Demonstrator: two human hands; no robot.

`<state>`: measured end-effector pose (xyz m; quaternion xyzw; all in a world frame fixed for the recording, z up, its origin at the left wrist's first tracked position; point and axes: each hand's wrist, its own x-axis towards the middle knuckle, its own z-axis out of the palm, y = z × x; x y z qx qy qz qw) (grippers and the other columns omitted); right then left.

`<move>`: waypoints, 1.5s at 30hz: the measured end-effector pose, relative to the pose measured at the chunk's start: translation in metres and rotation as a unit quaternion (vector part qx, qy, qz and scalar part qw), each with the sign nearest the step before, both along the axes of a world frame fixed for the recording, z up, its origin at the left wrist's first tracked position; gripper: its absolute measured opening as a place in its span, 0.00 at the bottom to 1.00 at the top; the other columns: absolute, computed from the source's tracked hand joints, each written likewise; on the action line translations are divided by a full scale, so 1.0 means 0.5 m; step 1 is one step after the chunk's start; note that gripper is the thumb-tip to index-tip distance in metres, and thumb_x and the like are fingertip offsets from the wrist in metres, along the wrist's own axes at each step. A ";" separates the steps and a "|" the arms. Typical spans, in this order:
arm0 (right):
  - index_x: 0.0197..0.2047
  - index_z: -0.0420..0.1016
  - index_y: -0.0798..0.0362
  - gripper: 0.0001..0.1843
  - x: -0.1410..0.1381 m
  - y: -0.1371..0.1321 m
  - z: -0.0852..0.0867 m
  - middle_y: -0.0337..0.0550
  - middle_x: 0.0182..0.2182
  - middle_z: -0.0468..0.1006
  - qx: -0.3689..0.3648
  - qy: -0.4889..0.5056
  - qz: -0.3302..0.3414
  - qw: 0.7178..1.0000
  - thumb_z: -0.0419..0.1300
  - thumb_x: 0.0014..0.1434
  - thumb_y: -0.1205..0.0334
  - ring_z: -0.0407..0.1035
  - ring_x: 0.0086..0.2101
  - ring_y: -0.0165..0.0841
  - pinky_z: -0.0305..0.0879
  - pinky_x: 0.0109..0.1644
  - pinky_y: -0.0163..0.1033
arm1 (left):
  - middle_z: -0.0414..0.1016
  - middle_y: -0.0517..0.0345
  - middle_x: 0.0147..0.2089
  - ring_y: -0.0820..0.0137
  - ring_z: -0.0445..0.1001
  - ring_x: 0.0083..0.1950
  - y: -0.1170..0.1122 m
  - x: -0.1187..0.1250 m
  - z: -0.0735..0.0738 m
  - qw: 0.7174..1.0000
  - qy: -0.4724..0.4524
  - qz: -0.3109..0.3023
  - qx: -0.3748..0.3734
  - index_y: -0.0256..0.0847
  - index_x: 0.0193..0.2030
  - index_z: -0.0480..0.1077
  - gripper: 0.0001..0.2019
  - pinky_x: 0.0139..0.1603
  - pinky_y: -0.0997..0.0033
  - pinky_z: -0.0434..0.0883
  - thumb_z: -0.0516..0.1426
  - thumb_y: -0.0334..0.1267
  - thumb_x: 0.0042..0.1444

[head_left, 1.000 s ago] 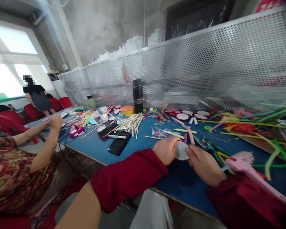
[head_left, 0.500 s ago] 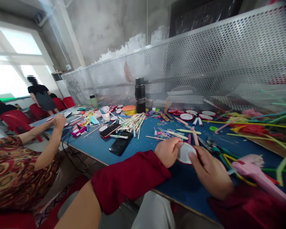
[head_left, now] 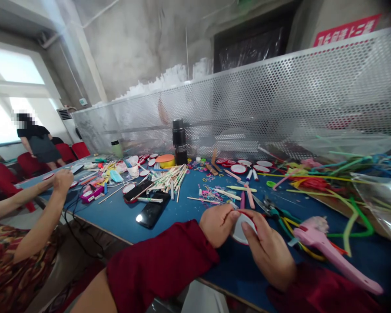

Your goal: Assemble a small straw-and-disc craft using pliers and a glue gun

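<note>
Both hands hold a round white disc with a red rim (head_left: 240, 231) just over the near edge of the blue table. My left hand (head_left: 217, 226) is closed, its thumb and fingers pinching the disc's left edge. On the other side, my right hand (head_left: 270, 248) grips it with the thumb flat on the white face and the fingers over the top rim. Whatever lies between the fingertips where the hands meet is hidden. Just beyond are chalky-coloured sticks (head_left: 249, 195), a purple stick (head_left: 243, 200) and pliers with green handles (head_left: 276, 212).
A pink tool (head_left: 339, 252) lies right of my right hand, near colourful pipe cleaners (head_left: 355, 217). Phones (head_left: 153, 210), wooden sticks (head_left: 169, 178) and a black flask (head_left: 180, 141) stand or lie left. More red-rimmed discs (head_left: 238, 168) lie behind. A co-worker's hands (head_left: 63, 180) are at far left.
My view has turned slightly right and up. My right fingers have come round the disc's top rim, closer to my left hand, and the disc is more covered.
</note>
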<state>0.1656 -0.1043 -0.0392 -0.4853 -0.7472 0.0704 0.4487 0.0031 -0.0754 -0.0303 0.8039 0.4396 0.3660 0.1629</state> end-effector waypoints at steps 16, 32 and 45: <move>0.54 0.71 0.49 0.16 -0.007 -0.011 -0.004 0.46 0.44 0.84 0.000 0.004 0.062 0.998 0.48 0.69 0.56 0.80 0.40 0.35 0.75 0.42 0.36 | 0.65 0.58 0.25 0.72 0.65 0.30 0.020 -0.011 -0.015 0.991 -0.135 0.009 0.020 0.40 0.24 0.62 0.28 0.34 0.69 0.61 0.38 0.52 0.71; 0.55 0.71 0.47 0.17 -0.029 -0.051 -0.015 0.39 0.37 0.84 0.090 -0.079 0.080 0.990 0.48 0.68 0.65 0.79 0.34 0.33 0.71 0.38 0.35 | 0.74 0.40 0.60 0.52 0.72 0.62 0.457 0.123 0.107 0.964 0.223 0.143 0.001 0.36 0.59 0.66 0.39 0.62 0.61 0.67 0.67 0.59 0.46; 0.52 0.70 0.44 0.18 -0.041 -0.041 -0.039 0.33 0.27 0.81 0.114 -0.099 0.067 0.986 0.41 0.73 0.54 0.76 0.24 0.31 0.65 0.28 0.34 | 0.78 0.41 0.56 0.51 0.76 0.58 0.598 0.197 0.030 0.958 0.209 0.187 -0.063 0.42 0.59 0.69 0.39 0.55 0.62 0.71 0.64 0.62 0.44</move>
